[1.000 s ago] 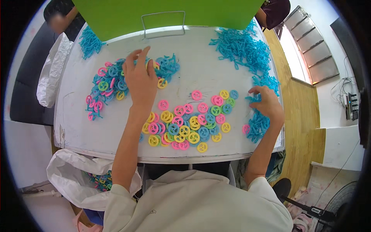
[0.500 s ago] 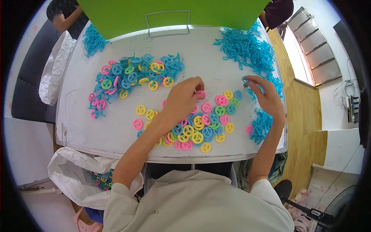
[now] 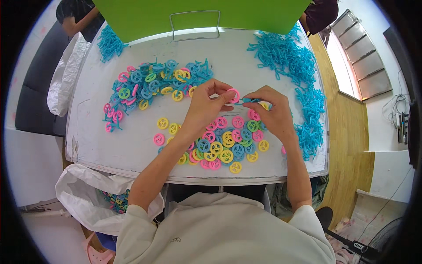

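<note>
My left hand [image 3: 208,102] pinches a pink plastic wheel [image 3: 238,95] upright between thumb and fingertips. Close to its right, my right hand [image 3: 274,115] grips a small blue plastic stick [image 3: 244,101], whose tip points at the wheel; whether they touch I cannot tell. Below both hands lies a heap of loose wheels [image 3: 227,155] in pink, yellow, blue and green. Up and to the left is a pile of wheels mixed with blue sticks [image 3: 152,86], several of which look joined together. A long heap of bare blue sticks [image 3: 285,53] runs down the table's right side.
A green panel [image 3: 202,17] with a wire handle stands along the white table's [image 3: 101,147] far edge. Another blue heap [image 3: 110,44] lies far left. A white sack [image 3: 79,207] of coloured parts hangs at the near left. Two other people show partly at the far corners.
My right hand has come left from the blue heap with a blue stick, up to my left hand. The left hand has lifted and turned the pink wheel upright.
</note>
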A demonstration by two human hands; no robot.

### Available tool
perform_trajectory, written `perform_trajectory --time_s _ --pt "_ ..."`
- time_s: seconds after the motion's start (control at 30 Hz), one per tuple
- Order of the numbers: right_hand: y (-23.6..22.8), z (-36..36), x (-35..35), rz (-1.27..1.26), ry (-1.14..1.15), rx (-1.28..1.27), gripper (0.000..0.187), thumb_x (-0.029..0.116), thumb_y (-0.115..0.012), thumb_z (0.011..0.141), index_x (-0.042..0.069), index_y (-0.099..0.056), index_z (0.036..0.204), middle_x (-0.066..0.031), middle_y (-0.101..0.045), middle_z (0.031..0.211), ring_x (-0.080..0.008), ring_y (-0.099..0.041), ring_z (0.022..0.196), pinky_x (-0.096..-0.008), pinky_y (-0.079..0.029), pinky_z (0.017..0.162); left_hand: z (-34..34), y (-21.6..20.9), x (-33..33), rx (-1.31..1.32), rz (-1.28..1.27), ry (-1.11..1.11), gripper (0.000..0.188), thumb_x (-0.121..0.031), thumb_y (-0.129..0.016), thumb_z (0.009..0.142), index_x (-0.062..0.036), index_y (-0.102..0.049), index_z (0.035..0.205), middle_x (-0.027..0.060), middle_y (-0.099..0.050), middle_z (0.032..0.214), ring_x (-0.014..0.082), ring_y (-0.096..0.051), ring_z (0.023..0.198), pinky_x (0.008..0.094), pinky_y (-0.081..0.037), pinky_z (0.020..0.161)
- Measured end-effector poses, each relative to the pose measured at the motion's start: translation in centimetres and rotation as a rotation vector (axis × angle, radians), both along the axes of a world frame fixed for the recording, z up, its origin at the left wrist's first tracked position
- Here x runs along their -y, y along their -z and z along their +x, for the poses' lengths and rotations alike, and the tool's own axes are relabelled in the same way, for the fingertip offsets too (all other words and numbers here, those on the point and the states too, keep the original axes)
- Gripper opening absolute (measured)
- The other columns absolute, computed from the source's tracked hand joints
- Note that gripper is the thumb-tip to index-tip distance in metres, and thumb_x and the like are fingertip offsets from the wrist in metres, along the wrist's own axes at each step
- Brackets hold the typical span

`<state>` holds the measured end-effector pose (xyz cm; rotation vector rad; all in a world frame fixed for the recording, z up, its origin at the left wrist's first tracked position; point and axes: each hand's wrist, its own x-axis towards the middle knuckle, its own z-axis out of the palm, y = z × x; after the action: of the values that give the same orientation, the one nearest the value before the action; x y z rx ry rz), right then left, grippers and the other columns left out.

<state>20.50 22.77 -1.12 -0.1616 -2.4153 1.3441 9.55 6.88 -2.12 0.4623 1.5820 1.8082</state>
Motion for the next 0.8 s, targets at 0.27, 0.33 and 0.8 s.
perform_trajectory --time_s 0.27,0.33,0.8 --pt "0.5 -0.2 0.5 0.115 -0.017 -0.085 0.022 -0.007 -0.069 0.071 0.003 -0.07 0.091 -0.009 -0.065 0.084 -0.0194 -0.061 0.074 -0.0291 -0.048 0.063 0.3 0.6 -0.1 -0.09 0.007 -0.048 0.014 -0.008 -0.065 0.088 0.0021 -0.058 0.095 0.0068 -0.06 0.091 0.0155 -0.064 0.086 0.0293 -0.059 0.076" --pt "0.2 -0.1 0.6 0.114 -0.025 -0.075 0.023 -0.007 -0.068 0.071 0.004 -0.07 0.091 -0.0091 -0.065 0.085 -0.0195 -0.062 0.074 -0.0292 -0.048 0.063 0.5 0.4 -0.1 -0.099 0.001 -0.064 0.014 -0.008 -0.064 0.088 0.0025 -0.058 0.094 0.007 -0.059 0.092 0.0155 -0.063 0.085 0.0294 -0.059 0.076" --pt "-0.4 0.1 -0.4 0.015 -0.058 0.037 0.018 -0.005 -0.071 0.071 0.001 -0.07 0.088 -0.0077 -0.064 0.078 -0.0158 -0.061 0.074 -0.0273 -0.047 0.064 1.5 1.7 -0.7 -0.059 0.104 -0.031 0.013 -0.008 -0.063 0.089 0.0025 -0.057 0.092 0.007 -0.058 0.093 0.0151 -0.063 0.086 0.0297 -0.058 0.078"
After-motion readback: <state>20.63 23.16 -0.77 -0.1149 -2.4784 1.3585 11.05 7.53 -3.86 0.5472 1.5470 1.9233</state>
